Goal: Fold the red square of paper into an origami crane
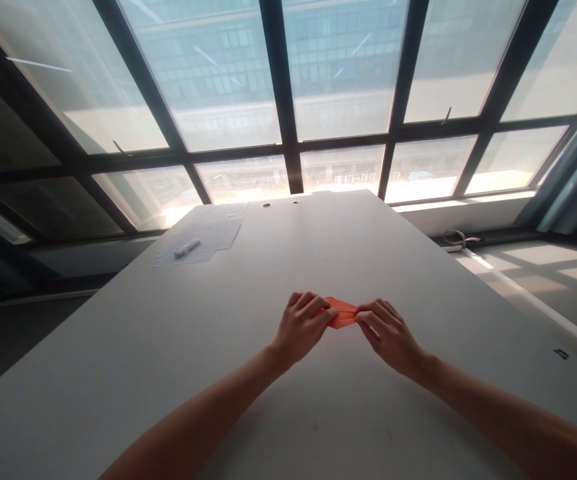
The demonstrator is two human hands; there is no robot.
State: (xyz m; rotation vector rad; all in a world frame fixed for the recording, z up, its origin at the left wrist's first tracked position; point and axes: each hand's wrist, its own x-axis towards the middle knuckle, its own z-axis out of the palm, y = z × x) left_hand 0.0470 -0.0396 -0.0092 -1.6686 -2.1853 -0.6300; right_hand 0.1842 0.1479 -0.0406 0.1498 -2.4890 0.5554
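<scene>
A small piece of folded orange paper is held between my two hands, just over the white table. Creases run along its length, and it narrows toward the right end. My left hand is closed on its left side, with the fingers covering that end. At the right tip, my right hand pinches the paper between thumb and fingers. The parts of the paper under my fingers are hidden.
White paper sheets lie at the table's far left, with a whitish roll-shaped object on them. Two small round holes sit near the far edge. Beyond are large windows with dark frames. A coiled cable is off the table's right side.
</scene>
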